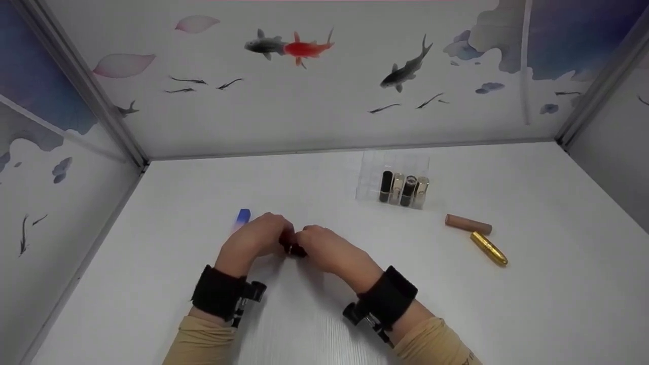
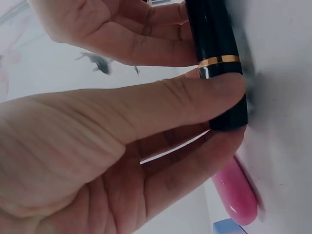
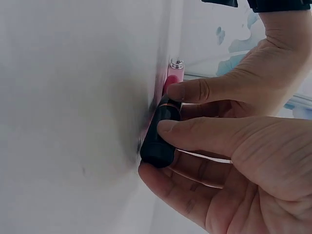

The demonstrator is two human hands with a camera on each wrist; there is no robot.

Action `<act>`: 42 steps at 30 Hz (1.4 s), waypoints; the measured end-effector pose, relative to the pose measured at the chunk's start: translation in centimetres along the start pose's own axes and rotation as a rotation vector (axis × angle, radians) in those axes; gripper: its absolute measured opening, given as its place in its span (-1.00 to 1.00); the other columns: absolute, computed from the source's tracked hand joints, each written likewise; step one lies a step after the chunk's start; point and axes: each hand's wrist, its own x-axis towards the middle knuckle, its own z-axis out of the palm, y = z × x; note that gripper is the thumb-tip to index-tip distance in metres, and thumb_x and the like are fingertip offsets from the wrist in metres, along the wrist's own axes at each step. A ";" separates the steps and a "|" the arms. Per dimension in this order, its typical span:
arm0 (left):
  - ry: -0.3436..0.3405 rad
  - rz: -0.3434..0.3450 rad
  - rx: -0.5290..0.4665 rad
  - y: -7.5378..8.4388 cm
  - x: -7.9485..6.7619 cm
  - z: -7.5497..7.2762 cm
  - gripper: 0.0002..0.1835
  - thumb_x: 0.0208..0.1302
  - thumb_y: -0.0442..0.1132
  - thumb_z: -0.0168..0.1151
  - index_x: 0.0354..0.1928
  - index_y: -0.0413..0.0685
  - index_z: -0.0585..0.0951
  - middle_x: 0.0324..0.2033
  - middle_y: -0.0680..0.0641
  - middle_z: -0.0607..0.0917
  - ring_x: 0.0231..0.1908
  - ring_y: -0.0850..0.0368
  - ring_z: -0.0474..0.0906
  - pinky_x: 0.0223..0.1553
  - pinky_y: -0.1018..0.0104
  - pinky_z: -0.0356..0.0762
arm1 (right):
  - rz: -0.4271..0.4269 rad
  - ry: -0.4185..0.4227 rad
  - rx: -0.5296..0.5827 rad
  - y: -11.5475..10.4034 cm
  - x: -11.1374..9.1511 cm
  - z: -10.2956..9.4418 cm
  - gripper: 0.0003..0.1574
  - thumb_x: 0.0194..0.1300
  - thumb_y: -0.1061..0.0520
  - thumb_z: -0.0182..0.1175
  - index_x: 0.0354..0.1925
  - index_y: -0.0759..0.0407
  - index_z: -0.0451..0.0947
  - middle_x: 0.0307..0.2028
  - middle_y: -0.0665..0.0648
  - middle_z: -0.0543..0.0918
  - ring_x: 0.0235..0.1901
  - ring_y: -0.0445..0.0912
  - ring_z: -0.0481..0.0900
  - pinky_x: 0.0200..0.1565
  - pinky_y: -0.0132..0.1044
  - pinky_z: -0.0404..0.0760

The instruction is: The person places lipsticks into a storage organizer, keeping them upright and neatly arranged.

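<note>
Both hands hold one black lipstick tube (image 2: pixel 214 36) with a gold band, low over the white table. My left hand (image 1: pixel 261 235) pinches one end between thumb and fingers, next to the band. The other end is gripped by my right hand (image 1: pixel 327 248), its thumb lying along the black lipstick tube (image 3: pixel 158 151). From the head view the hands cover most of the tube. Beyond the left hand, the left wrist view shows a rounded pink tube (image 2: pixel 236 192) on the table. A blue-topped tube (image 1: pixel 243 217) lies by the left hand, partly hidden by it.
A clear lipstick organizer (image 1: pixel 367 190) stands at the back, with several lipsticks (image 1: pixel 387 185) in its front slots. To the right lie a brown tube (image 1: pixel 467 224) and a gold bullet-shaped lipstick (image 1: pixel 489 249). Patterned panels (image 1: pixel 334 121) wall the table at the back and sides.
</note>
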 end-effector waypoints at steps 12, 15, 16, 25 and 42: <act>0.101 0.135 -0.139 0.5 0.0 -0.6 -0.82 0.20 -0.38 0.39 -0.15 -0.08 0.69 -0.20 -0.03 0.76 -0.10 0.06 0.65 0.02 0.12 0.63 | 0.006 0.037 0.103 2.3 -1.1 -2.5 -0.91 0.25 0.40 0.24 -0.25 0.32 0.63 -0.33 0.21 0.68 -0.31 -0.03 0.53 -0.23 -0.22 0.51; 0.149 0.170 -0.212 0.7 0.2 -0.6 -0.81 0.20 -0.36 0.40 -0.13 -0.08 0.68 -0.17 -0.03 0.76 -0.06 0.05 0.67 0.05 0.11 0.63 | -0.004 0.046 0.138 3.1 -1.6 -3.3 -0.89 0.26 0.37 0.27 -0.21 0.31 0.64 -0.28 0.20 0.70 -0.28 -0.04 0.56 -0.19 -0.21 0.55; 0.164 0.177 -0.237 0.7 0.2 -0.7 -0.80 0.21 -0.35 0.40 -0.12 -0.07 0.68 -0.17 -0.03 0.76 -0.05 0.05 0.68 0.05 0.11 0.63 | -0.002 0.046 0.151 3.4 -1.7 -3.6 -0.86 0.26 0.38 0.27 -0.18 0.31 0.65 -0.26 0.20 0.71 -0.26 -0.05 0.57 -0.16 -0.21 0.57; 0.273 0.172 -0.430 1.4 0.9 -0.6 -0.71 0.26 -0.24 0.39 0.01 0.03 0.61 -0.06 0.02 0.72 0.02 0.11 0.69 0.06 0.15 0.67 | 0.056 0.078 0.264 5.1 -2.6 -5.6 -0.67 0.28 0.40 0.21 0.01 0.25 0.63 -0.14 0.19 0.71 -0.13 0.01 0.65 -0.04 -0.11 0.63; 0.601 0.231 -0.802 3.6 2.3 0.4 -0.55 0.26 -0.19 0.39 0.15 -0.01 0.49 -0.04 -0.04 0.71 -0.07 0.15 0.76 -0.13 0.33 0.74 | 0.083 0.271 0.423 5.1 -3.0 -6.7 -0.51 0.36 0.29 0.22 0.23 0.20 0.47 -0.09 0.20 0.77 -0.10 -0.02 0.76 -0.02 -0.07 0.69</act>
